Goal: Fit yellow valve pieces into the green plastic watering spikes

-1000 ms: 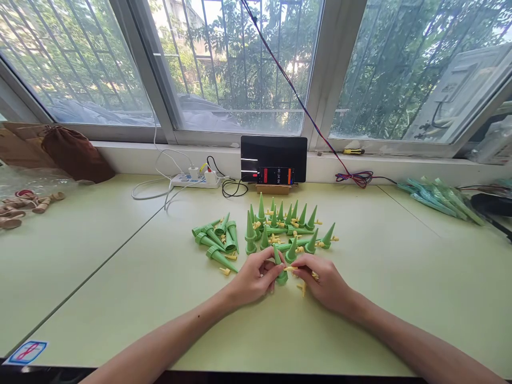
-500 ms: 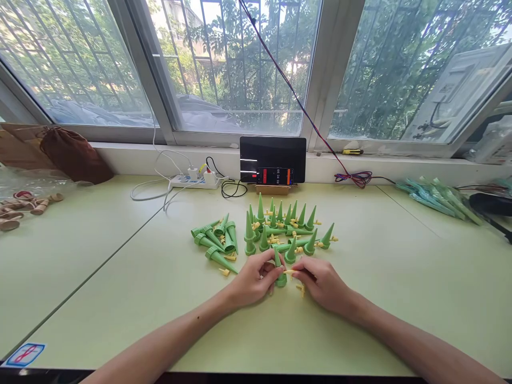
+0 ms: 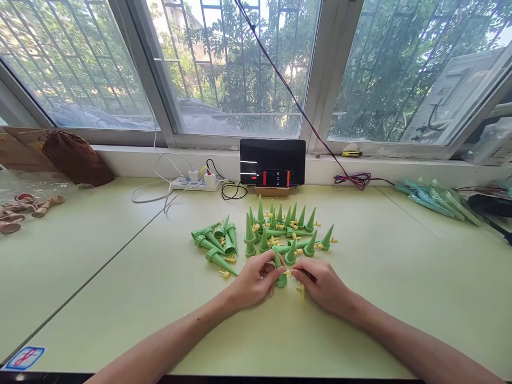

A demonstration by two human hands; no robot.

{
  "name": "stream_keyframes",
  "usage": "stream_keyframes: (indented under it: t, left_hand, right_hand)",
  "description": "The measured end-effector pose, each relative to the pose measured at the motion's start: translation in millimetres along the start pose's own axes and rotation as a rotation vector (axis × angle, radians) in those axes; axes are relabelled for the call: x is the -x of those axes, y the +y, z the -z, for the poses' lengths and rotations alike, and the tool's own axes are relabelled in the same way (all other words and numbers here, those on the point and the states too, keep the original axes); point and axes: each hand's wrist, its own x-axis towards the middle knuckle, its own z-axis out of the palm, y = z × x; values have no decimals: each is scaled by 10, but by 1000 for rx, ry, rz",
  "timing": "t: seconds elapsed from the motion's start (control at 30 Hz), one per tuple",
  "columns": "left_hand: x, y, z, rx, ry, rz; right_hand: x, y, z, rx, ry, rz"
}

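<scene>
My left hand [image 3: 258, 277] is closed around a green plastic watering spike [image 3: 281, 280], which stands point up on the table. From its right side juts a small yellow valve [image 3: 287, 273]. The fingertips of my right hand [image 3: 320, 280] pinch the outer end of this valve, though the exact contact is too small to see. Just below the right fingers lies another yellow valve [image 3: 301, 290]. Beyond my hands are several upright spikes [image 3: 310, 244] with yellow valves in their sides. To the left, loose spikes [image 3: 216, 240] lie in a pile, with a loose yellow valve [image 3: 224, 274] near it.
A phone showing a timer [image 3: 275, 177] leans against a black tablet [image 3: 272, 154] at the back. Left of it is a power strip [image 3: 194, 183] with cables. Wooden pieces [image 3: 40, 208] and a brown pouch [image 3: 74, 160] lie far left, wrapped green-blue items [image 3: 438, 200] far right.
My right fingertips have shifted slightly on the yellow valve, and more of it shows. My left hand and the spike keep their place. The view has tipped a little.
</scene>
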Motion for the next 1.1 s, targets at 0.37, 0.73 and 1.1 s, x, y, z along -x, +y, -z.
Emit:
stream_keyframes:
  t: [0.37,0.73,1.1]
  left_hand:
    - [-6,-6,-7,28,32,2]
    - [7,-27,7,-194,9,-73]
    - [48,-48,19,-488,2,-249]
  right_hand:
    - [14,10,15,-6,17,33]
    - [10,35,-39,0,42,88]
    - [28,55,-60,37,11,80]
